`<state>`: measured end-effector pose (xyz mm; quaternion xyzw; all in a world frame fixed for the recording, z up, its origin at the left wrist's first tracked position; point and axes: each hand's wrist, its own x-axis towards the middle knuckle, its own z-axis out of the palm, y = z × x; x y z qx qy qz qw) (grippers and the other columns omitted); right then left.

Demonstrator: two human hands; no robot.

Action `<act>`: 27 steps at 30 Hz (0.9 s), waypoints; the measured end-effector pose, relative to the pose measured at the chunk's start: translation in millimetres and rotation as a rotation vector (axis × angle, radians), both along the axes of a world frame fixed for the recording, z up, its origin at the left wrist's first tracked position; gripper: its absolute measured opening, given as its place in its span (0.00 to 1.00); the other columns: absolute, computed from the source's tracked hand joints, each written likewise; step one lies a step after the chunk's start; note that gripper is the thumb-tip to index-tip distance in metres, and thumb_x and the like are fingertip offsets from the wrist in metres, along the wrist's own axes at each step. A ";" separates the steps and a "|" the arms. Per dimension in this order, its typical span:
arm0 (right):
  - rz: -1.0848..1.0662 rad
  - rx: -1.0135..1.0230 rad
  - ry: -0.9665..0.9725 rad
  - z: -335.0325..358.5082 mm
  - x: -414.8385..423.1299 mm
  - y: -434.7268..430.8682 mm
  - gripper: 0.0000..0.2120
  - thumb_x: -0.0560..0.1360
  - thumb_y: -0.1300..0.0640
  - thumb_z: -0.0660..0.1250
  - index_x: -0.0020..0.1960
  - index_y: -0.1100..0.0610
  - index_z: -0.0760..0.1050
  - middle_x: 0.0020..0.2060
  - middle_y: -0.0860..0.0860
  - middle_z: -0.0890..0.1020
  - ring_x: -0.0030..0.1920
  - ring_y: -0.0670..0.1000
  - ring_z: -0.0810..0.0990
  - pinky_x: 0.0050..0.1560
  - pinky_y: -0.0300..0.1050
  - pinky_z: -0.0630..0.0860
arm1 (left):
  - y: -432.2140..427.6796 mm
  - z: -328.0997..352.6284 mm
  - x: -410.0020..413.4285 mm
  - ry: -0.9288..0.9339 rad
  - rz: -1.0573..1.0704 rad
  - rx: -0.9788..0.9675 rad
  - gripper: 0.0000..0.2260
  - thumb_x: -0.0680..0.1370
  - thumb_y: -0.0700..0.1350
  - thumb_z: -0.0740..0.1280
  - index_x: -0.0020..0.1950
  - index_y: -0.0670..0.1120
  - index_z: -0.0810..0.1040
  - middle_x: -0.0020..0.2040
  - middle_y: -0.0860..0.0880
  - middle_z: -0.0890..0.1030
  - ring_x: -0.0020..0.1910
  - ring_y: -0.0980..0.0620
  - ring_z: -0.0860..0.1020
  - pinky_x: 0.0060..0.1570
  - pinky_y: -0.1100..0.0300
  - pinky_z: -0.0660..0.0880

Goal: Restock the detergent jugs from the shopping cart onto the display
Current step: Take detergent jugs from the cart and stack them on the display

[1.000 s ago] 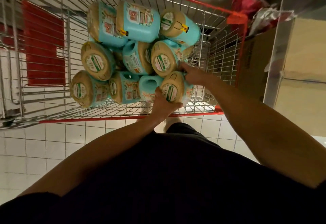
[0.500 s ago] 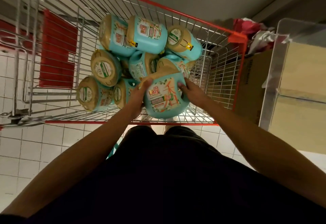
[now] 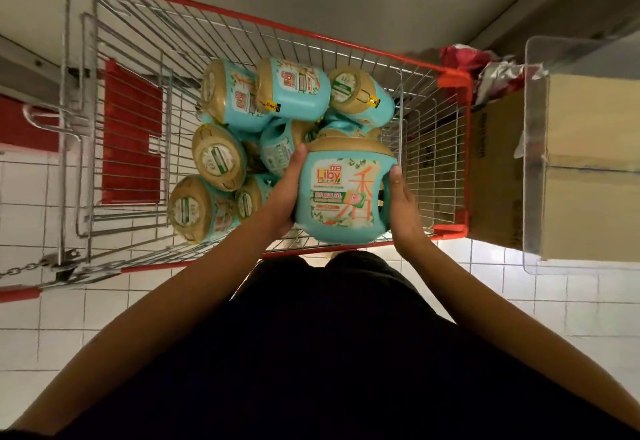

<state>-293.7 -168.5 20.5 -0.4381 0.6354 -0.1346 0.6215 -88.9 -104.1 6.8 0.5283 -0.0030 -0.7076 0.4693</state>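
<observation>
Clearly, my fingers (image 3: 295, 172) clasped the teal detergent jug (image 3: 341, 197) from both sides, the left hand (image 3: 282, 200) wrapping one flank and the right hand (image 3: 403, 211) the handle side, with the label facing me. I held the jug over the near right corner of the shopping cart (image 3: 450, 229), above the other jugs (image 3: 294, 91) heaped in the basket. A cardboard box (image 3: 495, 176) stood just beside the cart's right end.
</observation>
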 end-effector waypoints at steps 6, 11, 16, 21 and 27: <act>-0.149 0.035 -0.202 27.7 3.5 29.0 0.34 0.80 0.27 0.50 0.67 0.48 0.79 0.61 0.54 0.86 0.63 0.56 0.85 0.60 0.63 0.83 | 4.9 28.9 2.4 -0.027 -0.064 -0.022 0.28 0.83 0.70 0.55 0.63 0.55 0.87 0.65 0.42 0.85 0.64 0.42 0.84 0.55 0.46 0.84; -0.356 0.062 -0.336 38.5 -15.6 54.6 0.30 0.82 0.31 0.52 0.70 0.49 0.78 0.59 0.53 0.87 0.61 0.54 0.86 0.59 0.60 0.84 | 5.8 47.1 -16.5 -0.068 -0.175 -0.073 0.31 0.83 0.70 0.54 0.69 0.50 0.82 0.65 0.41 0.84 0.64 0.40 0.84 0.54 0.46 0.84; -0.492 0.021 -0.377 46.4 -61.9 84.5 0.36 0.77 0.29 0.55 0.74 0.52 0.74 0.59 0.50 0.87 0.61 0.52 0.86 0.55 0.54 0.85 | 8.8 63.1 -62.6 -0.130 -0.334 -0.091 0.29 0.82 0.71 0.55 0.63 0.54 0.87 0.64 0.42 0.85 0.63 0.41 0.84 0.57 0.43 0.84; -0.634 0.000 -0.362 45.7 -130.3 128.3 0.30 0.82 0.30 0.51 0.71 0.48 0.77 0.61 0.52 0.86 0.63 0.57 0.85 0.62 0.67 0.82 | 27.6 73.4 -134.3 -0.152 -0.452 -0.079 0.32 0.82 0.72 0.54 0.64 0.52 0.87 0.64 0.41 0.85 0.63 0.40 0.84 0.59 0.40 0.83; -0.764 0.003 -0.349 55.5 -232.7 195.2 0.24 0.84 0.32 0.50 0.64 0.39 0.80 0.61 0.48 0.86 0.63 0.57 0.84 0.63 0.70 0.80 | 68.5 79.8 -246.2 -0.209 -0.629 -0.105 0.35 0.80 0.74 0.55 0.67 0.50 0.84 0.64 0.40 0.85 0.64 0.39 0.84 0.61 0.39 0.82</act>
